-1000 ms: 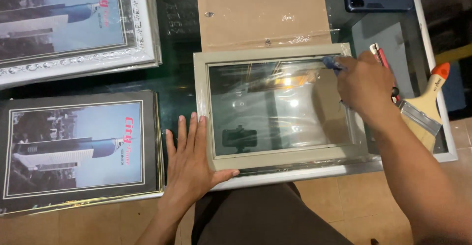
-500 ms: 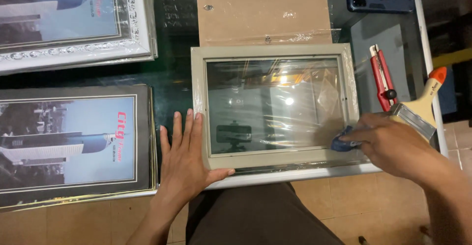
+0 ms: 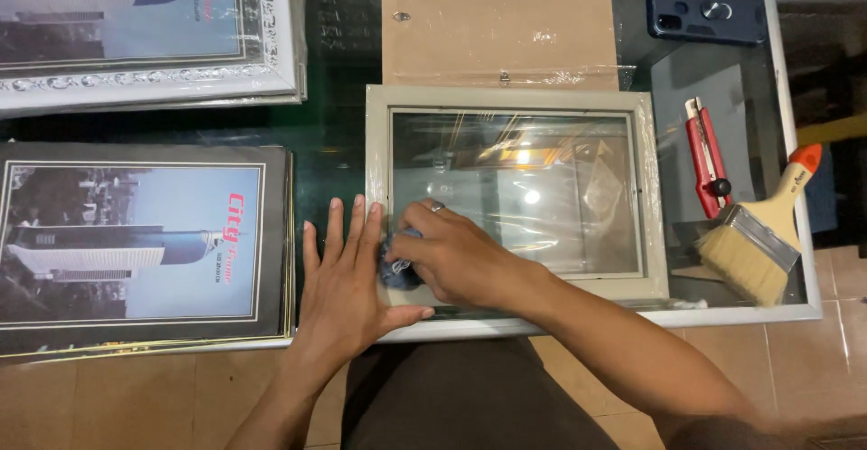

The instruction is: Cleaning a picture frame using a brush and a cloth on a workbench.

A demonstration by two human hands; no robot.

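Note:
A pale grey picture frame (image 3: 650, 188) with a glass pane (image 3: 524, 188) lies flat on the glass table. My left hand (image 3: 348, 278) rests flat, fingers spread, on the frame's near left corner. My right hand (image 3: 456, 256) is closed on a small dark blue cloth (image 3: 396, 269) and presses it on the pane's near left corner, right beside my left fingers. A ring shows on a right finger.
A brown backing board (image 3: 497, 21) lies beyond the frame. A red utility knife (image 3: 706, 156), a paintbrush (image 3: 754, 242) and a dark blue phone (image 3: 704, 12) sit at the right. Two framed building posters, one black-framed (image 3: 135, 242) and one white-framed (image 3: 144, 30), lie at the left.
My right hand with the cloth has moved from the pane's far right corner, along the right side, across to the near left corner. My left hand has stayed put.

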